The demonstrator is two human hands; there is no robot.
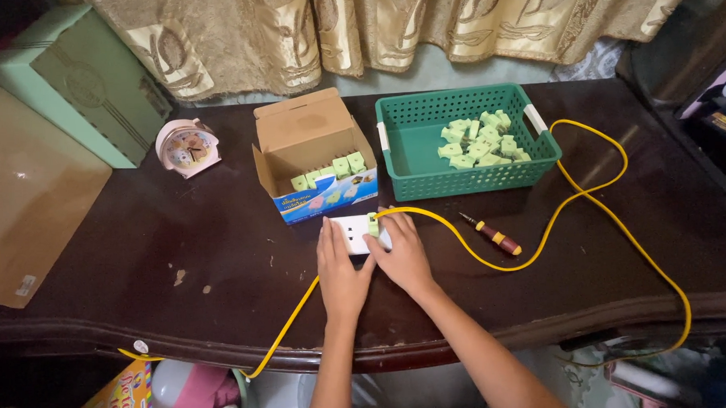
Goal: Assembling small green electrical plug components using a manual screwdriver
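Observation:
A white socket block (351,230) lies on the dark wooden table (220,257), with a small green plug (372,224) pushed into its right end. My left hand (339,269) presses flat on the block's left side. My right hand (403,255) rests on its right side, fingers at the green plug. A yellow cable (588,192) runs from the plug in a wide loop across the right of the table; another stretch of it drops off the front edge under my left wrist.
A green plastic basket (426,157) holds several green plugs; an open cardboard box (313,161) beside it holds more. A red-handled screwdriver (493,236) lies right of my hands. A pink alarm clock (187,147) and two flat boxes stand at the left. Curtains hang behind.

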